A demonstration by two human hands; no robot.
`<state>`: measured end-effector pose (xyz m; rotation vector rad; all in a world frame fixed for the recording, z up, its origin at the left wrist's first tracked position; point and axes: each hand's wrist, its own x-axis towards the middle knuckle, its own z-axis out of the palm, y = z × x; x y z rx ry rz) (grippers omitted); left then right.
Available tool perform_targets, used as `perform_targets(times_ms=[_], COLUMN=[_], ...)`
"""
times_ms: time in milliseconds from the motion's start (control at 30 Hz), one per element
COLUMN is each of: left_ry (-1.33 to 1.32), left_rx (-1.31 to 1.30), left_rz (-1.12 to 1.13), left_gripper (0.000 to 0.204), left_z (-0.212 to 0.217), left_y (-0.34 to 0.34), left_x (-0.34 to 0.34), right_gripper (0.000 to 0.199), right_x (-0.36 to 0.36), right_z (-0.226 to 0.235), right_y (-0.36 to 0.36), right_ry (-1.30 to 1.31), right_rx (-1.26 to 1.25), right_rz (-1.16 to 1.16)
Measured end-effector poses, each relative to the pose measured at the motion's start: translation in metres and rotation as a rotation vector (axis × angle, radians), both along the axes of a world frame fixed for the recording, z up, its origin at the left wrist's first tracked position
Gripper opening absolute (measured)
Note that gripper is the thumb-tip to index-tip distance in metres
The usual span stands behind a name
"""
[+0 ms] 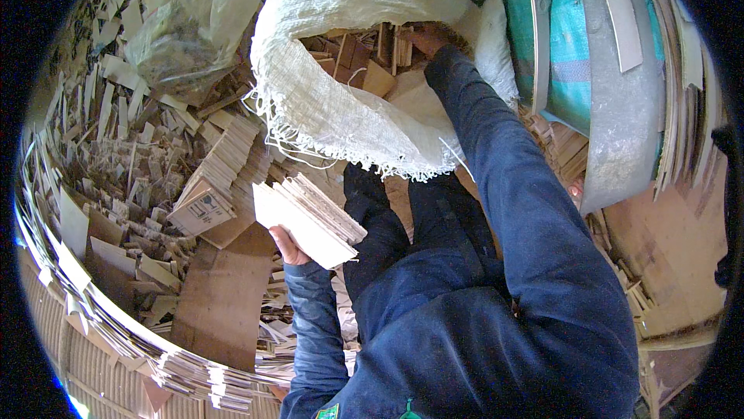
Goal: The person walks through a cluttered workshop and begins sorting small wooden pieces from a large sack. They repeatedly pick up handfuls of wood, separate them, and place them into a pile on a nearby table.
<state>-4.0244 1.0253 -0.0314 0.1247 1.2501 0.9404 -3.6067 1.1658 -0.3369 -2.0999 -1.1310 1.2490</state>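
Observation:
My left hand (288,247) is closed under a stack of thin, pale wood pieces (306,217), held left of my legs with its layered edges facing up. My right arm reaches forward into the wide mouth of a white woven sack (310,109) with a folded, frayed rim. Inside it, my right hand (428,37) is closed at a small bundle of upright thin wood pieces (402,51), its fingers partly in shadow. More flat wood pieces (350,58) lie in the sack beside that bundle.
A stacked row of wood pieces (221,167) leans on a brown board to the left, amid heaped scraps (132,179). A translucent bag (198,24) stands at the far left. A teal woven bundle (570,47) and a curved grey sheet (624,124) stand at the right.

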Motion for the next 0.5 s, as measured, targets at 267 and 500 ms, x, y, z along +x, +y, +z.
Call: perform_targets(times_ms=[267,500], left_ry=[0.019,-0.067], left_rx=[0.044,0.161], left_rz=[-0.033,0.012], left_gripper=[0.081,0.081], left_z=[0.007,0.045], left_y=[0.002,0.010], left_x=[-0.010,-0.009], right_gripper=[0.057,0.051], right_x=[-0.008,-0.037], right_z=[0.011,0.199], right_y=[0.008,-0.018], right_ry=[-0.203,-0.520], right_rx=[0.033,0.093], right_rz=[0.078,0.081])
